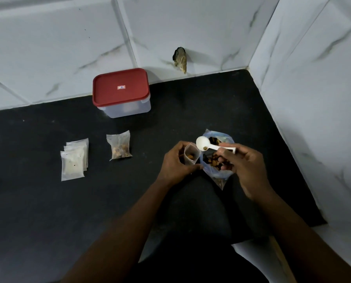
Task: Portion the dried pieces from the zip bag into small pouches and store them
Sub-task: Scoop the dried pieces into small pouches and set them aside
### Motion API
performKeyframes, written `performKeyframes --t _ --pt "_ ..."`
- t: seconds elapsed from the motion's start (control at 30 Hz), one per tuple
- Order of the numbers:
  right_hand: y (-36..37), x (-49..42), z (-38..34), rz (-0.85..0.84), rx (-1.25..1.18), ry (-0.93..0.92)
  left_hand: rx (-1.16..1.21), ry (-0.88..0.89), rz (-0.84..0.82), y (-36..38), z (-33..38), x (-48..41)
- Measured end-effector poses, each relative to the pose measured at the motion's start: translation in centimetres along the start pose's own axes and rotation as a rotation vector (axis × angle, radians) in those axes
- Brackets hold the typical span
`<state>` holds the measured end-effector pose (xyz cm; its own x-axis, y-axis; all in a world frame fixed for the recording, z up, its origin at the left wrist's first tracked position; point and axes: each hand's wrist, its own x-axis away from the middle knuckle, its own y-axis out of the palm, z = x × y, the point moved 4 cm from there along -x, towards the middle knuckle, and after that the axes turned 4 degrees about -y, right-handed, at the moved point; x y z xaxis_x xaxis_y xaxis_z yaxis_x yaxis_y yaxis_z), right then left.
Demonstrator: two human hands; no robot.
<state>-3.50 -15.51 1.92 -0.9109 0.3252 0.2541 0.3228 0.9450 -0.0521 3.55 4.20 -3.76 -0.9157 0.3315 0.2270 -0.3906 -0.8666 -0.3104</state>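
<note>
An open small pouch (191, 158) is held upright in the left hand (175, 162), whose fingers and thumb are curled round its sides; a few brown pieces are seen inside its mouth. Just above and to the right of that mouth, the bowl of a white spoon (204, 144) is tilted toward the pouch, with one piece left in it. The spoon's handle is pinched by the right hand (246, 166). Beneath that hand, just beside the pouch, the zip bag (211, 171) lies open on the black counter (48, 201), with dried pieces (212, 160) showing in it. Well to the left, a filled pouch (119, 149) is laid flat, and beyond it a stack of empty pouches (73, 162). Farther back, a clear container (127, 110) with a red lid (120, 88) is set against the tiled wall (48, 48).
</note>
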Motion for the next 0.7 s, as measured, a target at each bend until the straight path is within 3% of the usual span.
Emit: performKeyframes --t 0.1,0.2,0.3,0.37,0.5,0.6,0.7 --pt "-0.7 -0.3 0.1 0.072 -0.294 0.192 -0.005 -0.012 -0.006 0.1 -0.1 0.2" --pt "-1.7 -0.6 0.5 0.099 -0.317 0.268 -0.022 -0.032 -0.017 0.1 -0.3 0.3" --pt "-2.9 -0.9 1.0 0.166 -0.119 0.197 -0.033 -0.048 -0.026 0.2 -0.5 0.4" --pt "-3.4 -1.1 0.7 0.175 0.148 0.093 -0.061 -0.063 -0.038 0.2 -0.3 0.3" --pt "-3.3 -1.1 -0.4 0.042 0.647 -0.154 -0.1 -0.085 -0.044 0.3 -0.3 0.3" --pt "-2.3 -1.2 -0.7 -0.042 0.773 -0.268 -0.117 -0.081 -0.04 0.5 -0.4 0.4" --pt "-1.2 -1.3 -0.1 -0.085 0.805 -0.238 -0.134 -0.075 -0.036 0.9 -0.4 0.3"
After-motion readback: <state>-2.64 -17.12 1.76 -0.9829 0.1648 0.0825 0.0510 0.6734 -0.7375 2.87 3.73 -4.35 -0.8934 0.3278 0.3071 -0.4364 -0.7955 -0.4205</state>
